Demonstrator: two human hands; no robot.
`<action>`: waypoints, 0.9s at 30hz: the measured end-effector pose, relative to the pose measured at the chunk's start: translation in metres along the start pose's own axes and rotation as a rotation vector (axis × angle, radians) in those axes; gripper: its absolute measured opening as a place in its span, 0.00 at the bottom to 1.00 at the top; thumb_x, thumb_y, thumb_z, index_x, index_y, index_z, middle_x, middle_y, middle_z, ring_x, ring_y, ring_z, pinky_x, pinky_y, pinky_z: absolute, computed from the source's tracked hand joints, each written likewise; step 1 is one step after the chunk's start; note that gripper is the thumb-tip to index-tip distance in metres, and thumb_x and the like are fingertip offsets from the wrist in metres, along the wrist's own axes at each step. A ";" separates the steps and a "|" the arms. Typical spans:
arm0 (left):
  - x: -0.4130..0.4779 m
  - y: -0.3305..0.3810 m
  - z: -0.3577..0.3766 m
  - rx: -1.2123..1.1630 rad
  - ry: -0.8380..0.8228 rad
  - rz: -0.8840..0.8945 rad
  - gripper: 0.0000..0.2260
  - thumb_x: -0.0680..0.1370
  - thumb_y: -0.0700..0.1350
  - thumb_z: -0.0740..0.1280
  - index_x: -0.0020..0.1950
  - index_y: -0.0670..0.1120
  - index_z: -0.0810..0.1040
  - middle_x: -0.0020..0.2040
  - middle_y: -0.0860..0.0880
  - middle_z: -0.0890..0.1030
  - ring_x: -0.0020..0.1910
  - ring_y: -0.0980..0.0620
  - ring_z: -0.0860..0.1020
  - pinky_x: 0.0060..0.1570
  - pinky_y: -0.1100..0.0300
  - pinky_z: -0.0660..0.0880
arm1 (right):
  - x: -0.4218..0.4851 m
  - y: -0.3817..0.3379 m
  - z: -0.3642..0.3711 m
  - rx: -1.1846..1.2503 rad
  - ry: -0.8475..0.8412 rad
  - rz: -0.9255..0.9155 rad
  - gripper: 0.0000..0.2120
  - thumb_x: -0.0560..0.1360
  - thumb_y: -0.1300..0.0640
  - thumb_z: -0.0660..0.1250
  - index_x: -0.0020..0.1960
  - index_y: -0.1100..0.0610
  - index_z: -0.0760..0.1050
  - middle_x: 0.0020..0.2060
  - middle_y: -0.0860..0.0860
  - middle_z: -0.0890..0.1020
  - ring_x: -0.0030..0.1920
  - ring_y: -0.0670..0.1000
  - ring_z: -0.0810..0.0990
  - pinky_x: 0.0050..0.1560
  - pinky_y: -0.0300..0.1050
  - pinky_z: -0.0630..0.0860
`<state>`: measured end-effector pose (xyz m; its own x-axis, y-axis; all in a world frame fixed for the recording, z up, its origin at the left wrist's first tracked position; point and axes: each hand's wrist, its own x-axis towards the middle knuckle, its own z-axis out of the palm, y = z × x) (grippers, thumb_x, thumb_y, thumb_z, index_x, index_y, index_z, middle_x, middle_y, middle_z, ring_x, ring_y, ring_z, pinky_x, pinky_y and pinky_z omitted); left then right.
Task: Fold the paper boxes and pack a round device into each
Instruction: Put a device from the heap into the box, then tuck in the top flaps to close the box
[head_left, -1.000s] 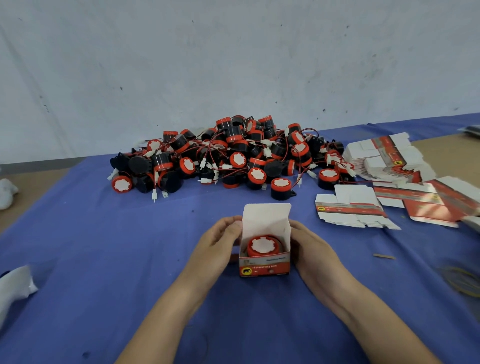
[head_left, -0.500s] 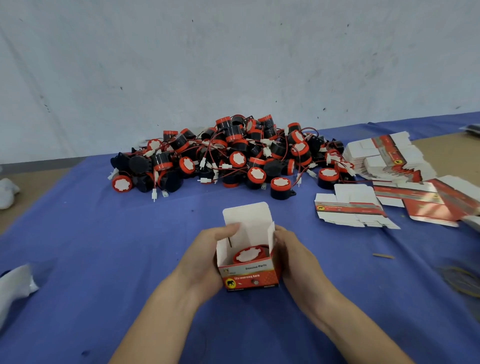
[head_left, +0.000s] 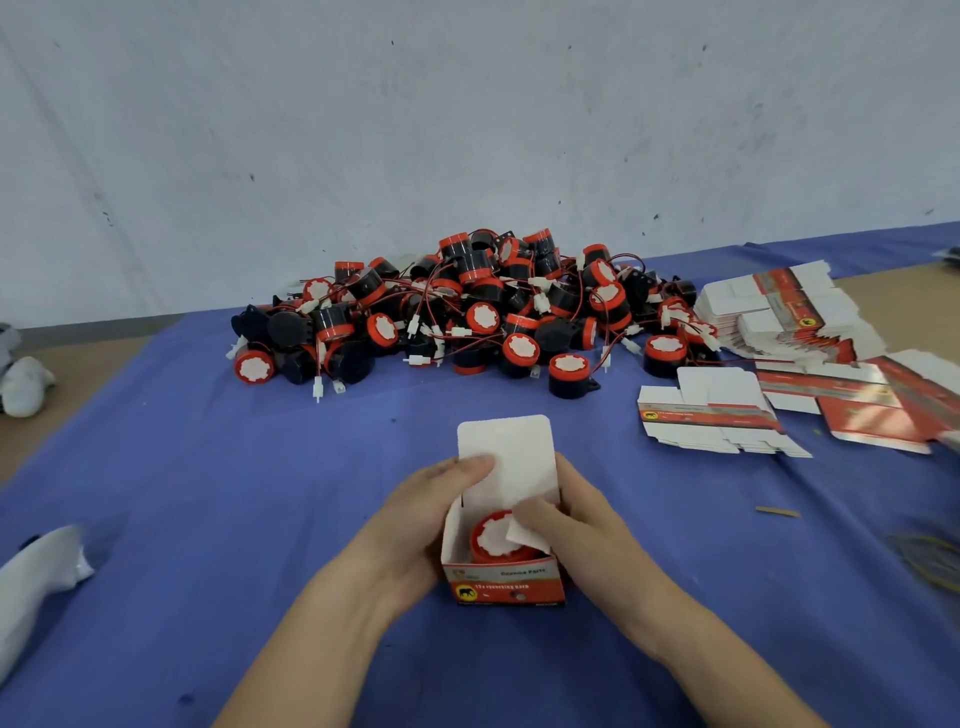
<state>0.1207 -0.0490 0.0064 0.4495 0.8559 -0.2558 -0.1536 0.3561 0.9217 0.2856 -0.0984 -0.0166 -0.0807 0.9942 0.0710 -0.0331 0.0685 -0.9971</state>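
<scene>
A small red-and-white paper box (head_left: 506, 587) stands on the blue cloth in front of me, its white lid flap (head_left: 506, 457) still up. Inside sits a round device (head_left: 496, 540) with a red rim and a white face. My left hand (head_left: 421, 525) grips the box's left side, thumb against the lid flap. My right hand (head_left: 582, 525) holds the right side and its thumb presses the right side flap down over the device. A big pile of round red-and-black devices (head_left: 478, 312) with red wires lies behind the box.
Stacks of flat unfolded boxes (head_left: 711, 415) lie at the right, more of them (head_left: 779, 312) farther back. A white bag (head_left: 36, 582) lies at the left edge, a white object (head_left: 23, 384) at far left. The blue cloth (head_left: 208, 493) covers a brown table.
The box has come nearer to me and tilted. My right thumb has folded the right side flap inward over the device, while the left thumb has moved up against the lid flap.
</scene>
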 end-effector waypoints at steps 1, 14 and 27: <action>0.001 -0.002 0.001 0.087 0.043 0.073 0.18 0.78 0.55 0.68 0.60 0.44 0.83 0.55 0.40 0.84 0.54 0.40 0.83 0.51 0.48 0.81 | 0.000 0.000 -0.001 -0.034 -0.014 0.000 0.16 0.80 0.63 0.63 0.60 0.44 0.77 0.51 0.46 0.85 0.52 0.46 0.85 0.47 0.38 0.80; -0.010 -0.005 -0.012 0.661 -0.115 0.288 0.05 0.81 0.49 0.67 0.54 0.50 0.78 0.47 0.49 0.83 0.48 0.54 0.81 0.47 0.59 0.76 | -0.010 0.003 -0.013 -0.217 -0.053 -0.067 0.11 0.84 0.53 0.60 0.60 0.43 0.79 0.51 0.45 0.85 0.52 0.44 0.83 0.50 0.39 0.79; -0.048 -0.006 -0.023 1.048 0.011 0.459 0.23 0.82 0.36 0.58 0.58 0.65 0.80 0.58 0.67 0.78 0.63 0.63 0.73 0.59 0.70 0.70 | -0.019 0.006 -0.018 -0.411 -0.001 -0.118 0.11 0.83 0.54 0.63 0.50 0.38 0.77 0.51 0.40 0.81 0.47 0.51 0.80 0.47 0.50 0.81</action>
<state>0.0799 -0.0838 0.0070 0.5319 0.8295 0.1703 0.5100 -0.4744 0.7175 0.3053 -0.1154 -0.0244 -0.1009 0.9775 0.1852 0.3575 0.2094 -0.9101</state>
